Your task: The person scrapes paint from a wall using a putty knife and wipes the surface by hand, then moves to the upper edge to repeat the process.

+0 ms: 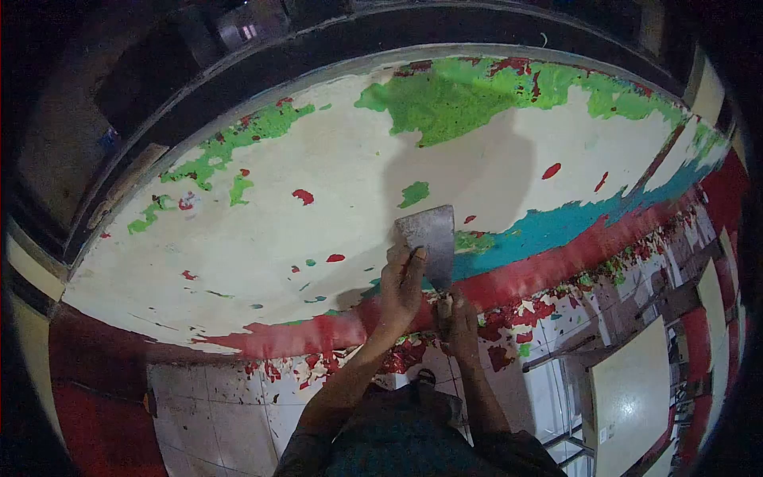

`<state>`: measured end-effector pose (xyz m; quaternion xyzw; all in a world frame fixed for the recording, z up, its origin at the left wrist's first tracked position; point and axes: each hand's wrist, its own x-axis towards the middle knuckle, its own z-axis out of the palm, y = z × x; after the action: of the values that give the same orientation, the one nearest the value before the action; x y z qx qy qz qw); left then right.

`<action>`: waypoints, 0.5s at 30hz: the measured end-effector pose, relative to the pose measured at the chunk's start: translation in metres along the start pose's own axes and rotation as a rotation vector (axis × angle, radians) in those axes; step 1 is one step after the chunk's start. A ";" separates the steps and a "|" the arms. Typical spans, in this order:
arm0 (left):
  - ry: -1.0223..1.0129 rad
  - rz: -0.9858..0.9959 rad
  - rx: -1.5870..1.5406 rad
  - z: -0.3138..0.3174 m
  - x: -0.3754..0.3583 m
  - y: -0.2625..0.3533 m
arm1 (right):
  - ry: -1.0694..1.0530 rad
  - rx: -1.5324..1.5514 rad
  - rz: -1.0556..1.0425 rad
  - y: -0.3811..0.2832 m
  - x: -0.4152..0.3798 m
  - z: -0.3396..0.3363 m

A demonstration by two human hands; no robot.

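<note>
A wide paint scraper (432, 237) with a worn metal blade lies close over the wall (262, 238), its broad edge pointing up. My left hand (400, 290) is closed at the left side of the blade, thumb across the metal. Around the handle below, my right hand (458, 324) is wrapped. Near the blade, a green paint patch (414, 193) and a teal band (540, 230) remain on the cream surface. A red band (517, 277) runs along the wall's bottom, beneath both wrists.
Paint flakes (318, 364) litter the white tiled floor (230, 397) along the wall's foot. A pale tabletop (632, 389) with metal legs stands at lower right. Green paint (453, 103) covers part of the upper wall, under a dark window frame (342, 36). My shadow falls across the wall.
</note>
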<state>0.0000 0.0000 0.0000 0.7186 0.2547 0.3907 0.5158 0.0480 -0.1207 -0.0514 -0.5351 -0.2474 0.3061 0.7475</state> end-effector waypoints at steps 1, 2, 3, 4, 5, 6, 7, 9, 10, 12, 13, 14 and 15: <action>0.010 0.013 -0.035 0.001 -0.002 0.004 | -0.032 0.005 0.008 -0.012 -0.004 0.001; 0.020 0.026 -0.072 0.001 -0.004 0.006 | -0.063 0.008 0.016 -0.017 -0.006 0.001; 0.017 0.067 -0.034 0.007 -0.001 -0.001 | -0.073 0.010 0.039 -0.014 -0.001 -0.006; 0.012 0.107 0.006 0.007 -0.001 -0.002 | -0.081 0.014 0.065 -0.013 0.000 -0.009; 0.007 0.144 0.042 0.009 -0.001 -0.004 | -0.089 0.015 0.092 -0.013 0.000 -0.012; 0.022 0.100 0.017 0.010 -0.001 0.000 | -0.086 -0.031 0.071 -0.011 0.002 -0.011; 0.037 0.056 -0.007 0.010 0.000 0.007 | -0.082 -0.076 0.049 -0.009 0.006 -0.009; 0.082 0.080 0.009 0.013 0.002 0.007 | -0.076 -0.122 0.008 0.000 0.010 -0.007; 0.114 0.150 0.051 0.015 0.005 -0.001 | -0.075 -0.123 -0.013 0.006 0.014 -0.006; 0.128 0.193 0.114 0.015 0.014 0.011 | -0.060 -0.115 -0.041 0.000 0.023 0.000; 0.107 0.159 0.134 0.013 0.019 0.038 | -0.042 -0.107 -0.043 -0.015 0.031 0.006; 0.085 0.123 0.152 0.012 0.025 0.052 | -0.023 -0.101 -0.043 -0.021 0.035 0.009; 0.085 0.119 0.168 0.011 0.027 0.049 | -0.007 -0.122 -0.044 -0.019 0.035 0.010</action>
<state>0.0229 -0.0018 0.0524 0.7561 0.2651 0.4278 0.4184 0.0682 -0.0937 -0.0284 -0.5730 -0.2798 0.2758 0.7193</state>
